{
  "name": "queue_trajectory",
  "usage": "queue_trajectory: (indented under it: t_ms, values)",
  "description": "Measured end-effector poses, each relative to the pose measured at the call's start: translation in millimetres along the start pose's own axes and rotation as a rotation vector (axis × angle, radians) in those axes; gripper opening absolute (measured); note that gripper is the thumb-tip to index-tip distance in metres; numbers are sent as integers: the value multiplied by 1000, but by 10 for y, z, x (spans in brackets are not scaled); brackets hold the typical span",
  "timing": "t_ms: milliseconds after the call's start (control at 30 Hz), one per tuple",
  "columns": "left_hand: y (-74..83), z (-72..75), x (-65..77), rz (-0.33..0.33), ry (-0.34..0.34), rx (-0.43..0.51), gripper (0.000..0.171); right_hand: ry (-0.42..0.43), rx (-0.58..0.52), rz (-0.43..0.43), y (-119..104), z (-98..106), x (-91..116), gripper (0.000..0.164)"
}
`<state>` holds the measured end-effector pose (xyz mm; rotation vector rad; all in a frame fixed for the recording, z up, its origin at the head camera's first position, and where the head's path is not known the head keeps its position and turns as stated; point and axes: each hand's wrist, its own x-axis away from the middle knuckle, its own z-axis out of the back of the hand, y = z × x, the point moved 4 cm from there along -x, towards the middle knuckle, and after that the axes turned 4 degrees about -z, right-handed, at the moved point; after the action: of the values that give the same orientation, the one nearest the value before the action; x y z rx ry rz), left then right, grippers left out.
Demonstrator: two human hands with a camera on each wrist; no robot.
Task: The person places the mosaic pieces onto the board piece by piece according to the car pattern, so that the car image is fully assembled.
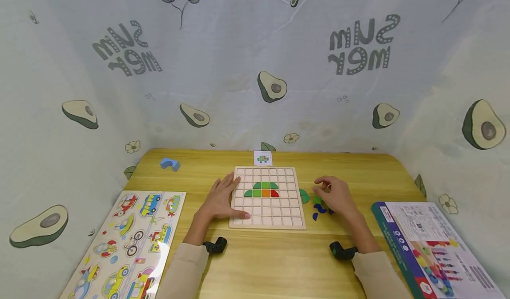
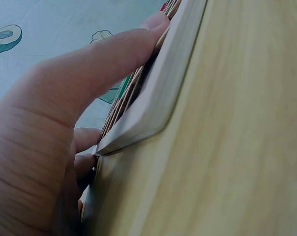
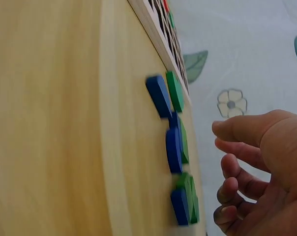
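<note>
Head view: along the bottom of the frame, a wood-grained tabletop (image 1: pixel 247 263) between two beige sleeves (image 1: pixel 183 268); at lower left, a pale picture board (image 1: pixel 159 261) with vehicle shapes; at lower right, a large printed box (image 1: pixel 438 246). Slightly higher, a black device (image 1: pixel 216 245) at the left wrist and another at the right. Just left of centre, a left hand (image 1: pixel 221 199) with spread fingers on the left edge of a square grid board (image 1: pixel 275 221) and with its thumb over the board's lower left; in the left wrist view, the same thumb straight across the rim. Right of centre, a right hand (image 1: pixel 334 195) with loosely bent, unladen fingers, well apart from the pieces in the right wrist view. Partly covered by it in the head view, blue pieces (image 1: pixel 320 208) and green pieces (image 1: pixel 317 199); just beside the board's right edge, a rounded green piece (image 1: pixel 304 196). Mid-board, two rows of green shapes (image 1: pixel 265 185), with an orange square (image 1: pixel 265 193) and a red piece (image 1: pixel 274 193) in the lower row. Beyond, above the board, a small card (image 1: pixel 263 158) with a turtle picture; at upper left of the tabletop, a blue arch block (image 1: pixel 170 164). Across the frame's top, an avocado-print cloth (image 1: pixel 239 46).
</note>
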<state>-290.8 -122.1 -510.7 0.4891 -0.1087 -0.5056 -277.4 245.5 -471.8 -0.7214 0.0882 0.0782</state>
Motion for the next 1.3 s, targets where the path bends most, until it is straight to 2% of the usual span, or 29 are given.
queue_trajectory:
  t_ms: [167,433,867,1033,1300]
  values:
    - [-7,-2,2,-16,22,4,128,5,18,-47,107,113,15,24]
    - [-16,-6,-5,-9,9,0,128,-8,57,-87,204,166,60,24]
    - [-22,-28,-13,4,4,-2,130,-59,28,-34,-7,-82,11,27]
    - [-22,-35,-26,3,7,-8,130,-82,30,-43,-49,-156,-37,29]
    - [-19,-32,-17,0,18,-7,129,-56,70,-56,-31,-196,-115,27]
